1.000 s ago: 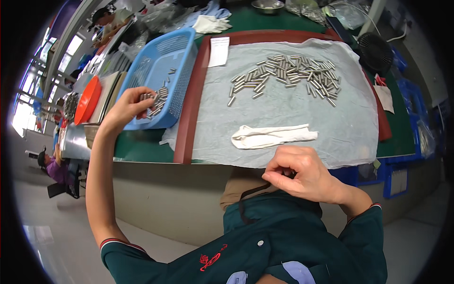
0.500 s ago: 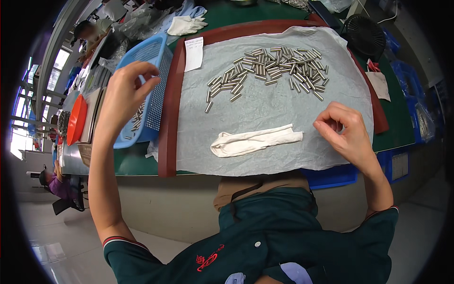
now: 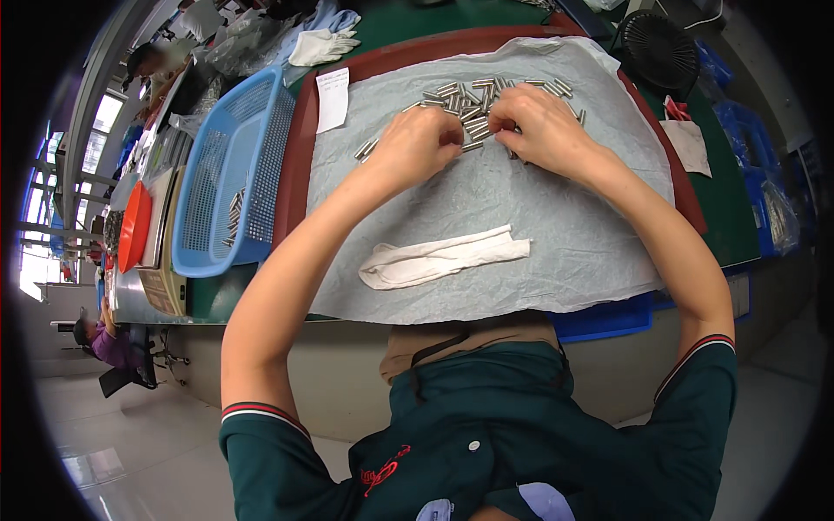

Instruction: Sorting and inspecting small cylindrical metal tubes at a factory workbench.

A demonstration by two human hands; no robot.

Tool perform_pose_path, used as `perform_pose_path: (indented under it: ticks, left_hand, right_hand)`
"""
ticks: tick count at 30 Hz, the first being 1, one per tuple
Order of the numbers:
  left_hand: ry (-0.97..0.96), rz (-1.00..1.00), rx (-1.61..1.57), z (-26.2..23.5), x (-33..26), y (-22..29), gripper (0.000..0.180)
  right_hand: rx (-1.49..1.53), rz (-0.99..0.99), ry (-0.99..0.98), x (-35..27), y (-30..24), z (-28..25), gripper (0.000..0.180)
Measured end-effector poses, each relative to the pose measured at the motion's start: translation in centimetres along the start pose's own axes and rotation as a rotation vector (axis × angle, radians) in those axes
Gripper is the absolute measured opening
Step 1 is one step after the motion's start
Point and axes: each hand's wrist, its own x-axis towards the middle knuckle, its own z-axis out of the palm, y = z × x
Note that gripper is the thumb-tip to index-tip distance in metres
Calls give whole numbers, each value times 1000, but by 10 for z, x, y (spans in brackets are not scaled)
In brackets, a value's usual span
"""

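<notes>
Short silver metal pins [image 3: 473, 97] lie heaped on the grey cloth [image 3: 556, 226] at twelve o'clock, both left hand [image 3: 415, 143] and right hand [image 3: 540, 126] pinching some (few yet in the blue plastic basket [image 3: 228, 174], most remaining).

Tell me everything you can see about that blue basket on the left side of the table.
The blue basket looks like plastic, rectangular, with perforated mesh walls and floor and a solid rim. It sits flat on the green table, left of the red-brown tray, its right rim alongside the tray's edge. A small cluster of metal pins lies on its floor; the rest of the floor is bare. Neither hand touches it.
</notes>
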Motion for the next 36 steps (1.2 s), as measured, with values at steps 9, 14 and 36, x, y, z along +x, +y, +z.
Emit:
perform_pose_path:
  ticks: [9,14,36]
  left_hand:
    - [150,49,115,19,4,-10,13]
    - [146,55,147,20,2,-10,11]
    - [249,147,134,32,7,4,12]
  right_hand:
    - [-28,-71,-119,13,9,15,7]
    - [-117,-73,-224,18,0,7,7]
    - [72,141,-30,15,19,-11,13]
